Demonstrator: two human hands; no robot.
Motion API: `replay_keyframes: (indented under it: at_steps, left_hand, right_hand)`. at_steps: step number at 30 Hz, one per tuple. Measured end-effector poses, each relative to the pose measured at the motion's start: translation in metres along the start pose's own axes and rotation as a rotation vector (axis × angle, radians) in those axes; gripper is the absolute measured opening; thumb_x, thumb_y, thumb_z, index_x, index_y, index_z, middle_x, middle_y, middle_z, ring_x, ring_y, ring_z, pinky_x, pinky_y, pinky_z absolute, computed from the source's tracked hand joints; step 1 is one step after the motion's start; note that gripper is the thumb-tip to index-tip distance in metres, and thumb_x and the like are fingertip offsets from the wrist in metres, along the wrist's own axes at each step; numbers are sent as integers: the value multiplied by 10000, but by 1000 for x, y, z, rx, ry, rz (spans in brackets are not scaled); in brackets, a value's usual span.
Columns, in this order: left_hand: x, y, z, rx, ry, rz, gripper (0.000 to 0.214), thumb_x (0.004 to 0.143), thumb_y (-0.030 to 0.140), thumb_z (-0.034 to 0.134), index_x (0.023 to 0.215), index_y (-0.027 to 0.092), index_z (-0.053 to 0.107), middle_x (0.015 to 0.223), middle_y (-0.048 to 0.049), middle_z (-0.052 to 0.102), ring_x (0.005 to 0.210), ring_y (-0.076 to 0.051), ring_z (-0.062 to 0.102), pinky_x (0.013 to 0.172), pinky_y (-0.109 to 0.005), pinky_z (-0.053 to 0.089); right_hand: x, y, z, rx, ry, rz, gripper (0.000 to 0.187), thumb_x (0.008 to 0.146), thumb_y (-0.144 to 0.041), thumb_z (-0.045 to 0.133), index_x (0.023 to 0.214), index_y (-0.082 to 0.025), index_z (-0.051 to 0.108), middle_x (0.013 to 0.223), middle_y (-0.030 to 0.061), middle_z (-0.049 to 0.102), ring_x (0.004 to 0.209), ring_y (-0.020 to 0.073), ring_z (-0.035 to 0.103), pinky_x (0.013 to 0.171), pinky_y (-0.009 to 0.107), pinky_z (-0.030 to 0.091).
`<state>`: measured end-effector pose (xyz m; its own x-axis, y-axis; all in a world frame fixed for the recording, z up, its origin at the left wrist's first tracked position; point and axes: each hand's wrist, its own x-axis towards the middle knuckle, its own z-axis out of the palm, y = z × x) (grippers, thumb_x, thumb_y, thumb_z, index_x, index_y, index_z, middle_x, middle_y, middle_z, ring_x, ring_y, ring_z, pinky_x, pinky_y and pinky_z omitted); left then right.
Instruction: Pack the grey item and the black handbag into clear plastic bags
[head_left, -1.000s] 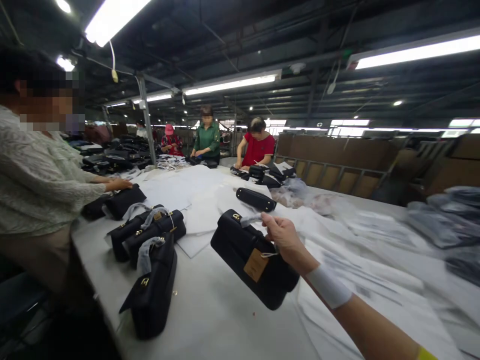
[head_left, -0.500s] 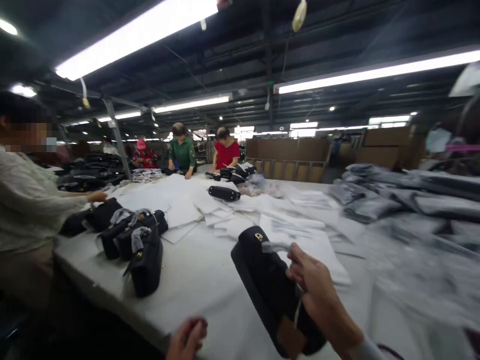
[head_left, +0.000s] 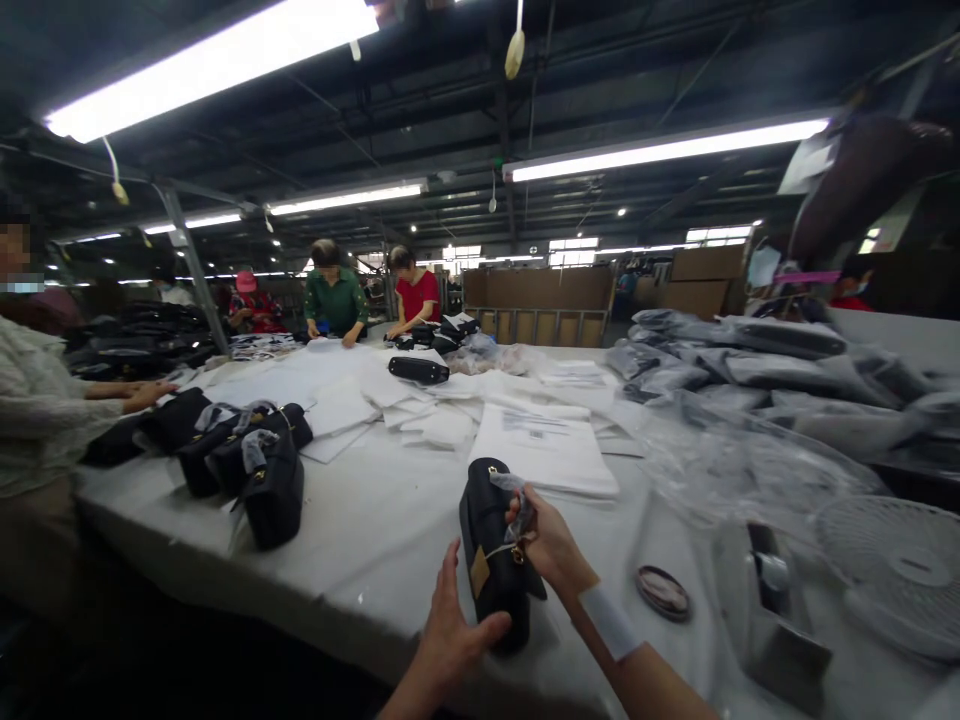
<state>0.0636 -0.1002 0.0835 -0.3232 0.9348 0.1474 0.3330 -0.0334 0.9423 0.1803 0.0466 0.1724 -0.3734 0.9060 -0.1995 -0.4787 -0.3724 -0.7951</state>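
A black handbag (head_left: 491, 585) with gold-coloured hardware stands on the white table right in front of me. A tan tag (head_left: 479, 570) hangs against it on a pale string. My right hand (head_left: 536, 535) is closed around its handle (head_left: 510, 485), which is wrapped in clear plastic. At the bag's near left side, my left hand (head_left: 454, 620) is spread with the thumb reaching along the near end; whether it touches the bag I cannot tell. Several similar black handbags (head_left: 274, 500) with wrapped handles stand to the left.
White sheets (head_left: 540, 450) cover the table's middle. Plastic-wrapped goods (head_left: 750, 370) are heaped at the right. A tape dispenser (head_left: 772, 600), a round tin-like object (head_left: 663, 592) and a white fan (head_left: 900, 560) are nearer. A co-worker's hands (head_left: 150, 395) are by the left bags; others work behind.
My right hand has brought the handbag nearer and set it more upright on the table. My left hand has risen to the bag and spread its fingers. The view has swung right.
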Motion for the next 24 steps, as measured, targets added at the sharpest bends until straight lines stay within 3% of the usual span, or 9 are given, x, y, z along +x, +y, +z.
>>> replay_keyframes:
  at_steps: [5,8,10,14,17,20,24]
  left_hand:
    - [9,5,26,98,74,102,1122,571,346,800,1483,127,184,1535,-182,261,1438,-347,207,1198,-428,181]
    - [17,6,29,46,135,135,966,619,239,722,1450,143,239,1471,-171,338,1394,-323,293,1181,-431,229]
    - [24,4,22,-24,95,164,841,637,186,669,1404,165,323,1422,-151,397,1356,-303,354,1172,-437,251]
    - [38,-3,-10,-138,-119,163,755,602,134,655,1324,228,456,1371,-91,496,1270,-287,478,1086,-422,389]
    - [52,-6,-44,-222,-217,88,748,602,113,622,1321,227,450,1287,-79,596,1180,-279,568,974,-389,484]
    - [68,-9,-79,-282,-212,13,696,620,110,617,1289,221,460,1262,-65,624,1160,-265,587,977,-364,480]
    - [85,-17,-115,-336,-147,-103,821,581,86,639,1350,234,392,1226,-62,645,1182,-272,569,991,-374,467]
  right_hand:
    - [-17,2,5,-79,-197,3,314,867,-454,583,898,-153,668,928,91,697,907,196,665,732,262,533]
    - [-25,5,3,-155,-271,-28,338,833,-472,608,931,-155,668,946,101,698,921,219,657,798,309,529]
    - [-22,2,-6,-226,-252,-69,322,807,-449,634,955,-164,658,952,99,697,889,220,658,777,324,528]
    - [-1,-20,-40,-426,-62,-244,305,823,-348,632,1088,-198,602,1034,62,667,950,197,637,827,342,499]
    - [16,-35,-55,-634,16,-378,318,821,-241,656,1126,-171,596,1065,59,648,1002,212,608,938,429,458]
    - [28,-38,-53,-820,-35,-469,351,787,-181,687,1131,-168,619,1081,68,655,999,222,610,990,478,431]
    - [46,-33,-34,-988,-171,-537,518,742,-188,706,1246,-208,588,1207,104,638,1026,249,625,973,467,459]
